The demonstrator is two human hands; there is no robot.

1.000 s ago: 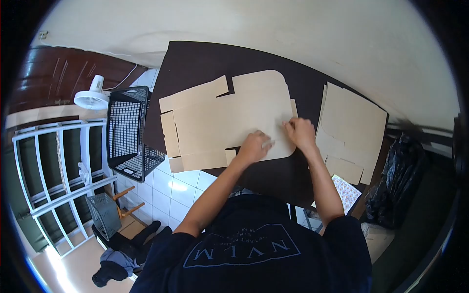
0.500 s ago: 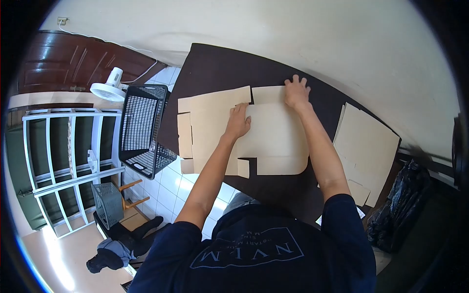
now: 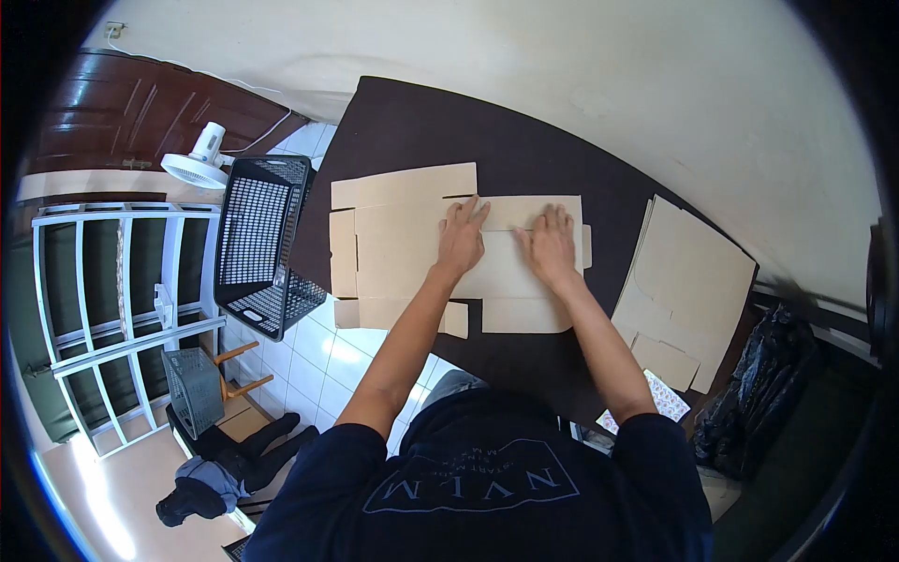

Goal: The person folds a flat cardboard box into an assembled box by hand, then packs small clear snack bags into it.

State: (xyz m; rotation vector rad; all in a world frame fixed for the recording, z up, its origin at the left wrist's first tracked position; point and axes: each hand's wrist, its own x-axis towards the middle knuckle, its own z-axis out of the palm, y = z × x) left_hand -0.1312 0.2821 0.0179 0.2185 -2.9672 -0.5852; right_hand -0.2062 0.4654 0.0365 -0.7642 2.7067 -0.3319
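A flat, creased cardboard sheet [image 3: 403, 244] with cut flaps lies on the dark table [image 3: 421, 117]. My left hand [image 3: 461, 236] rests on it near the middle, at the inner end of an upper slot, fingers apart. On the right panel lies my right hand [image 3: 550, 245], its fingers spread and pointing toward the panel's upper part. A small tab [image 3: 587, 245] sticks out at the sheet's right edge. Neither hand is wrapped round anything.
More flat cardboard [image 3: 693, 281] lies at the table's right, with a patterned paper [image 3: 665, 395] near it. Black plastic [image 3: 763, 384] is at the far right. A dark crate [image 3: 262, 234], a white fan [image 3: 197, 167] and a seated person [image 3: 211, 482] are on the left.
My right hand has moved down and left from the sheet's far edge onto its right panel. That panel's right end, curved before, now looks straight and shorter, with a tab showing.
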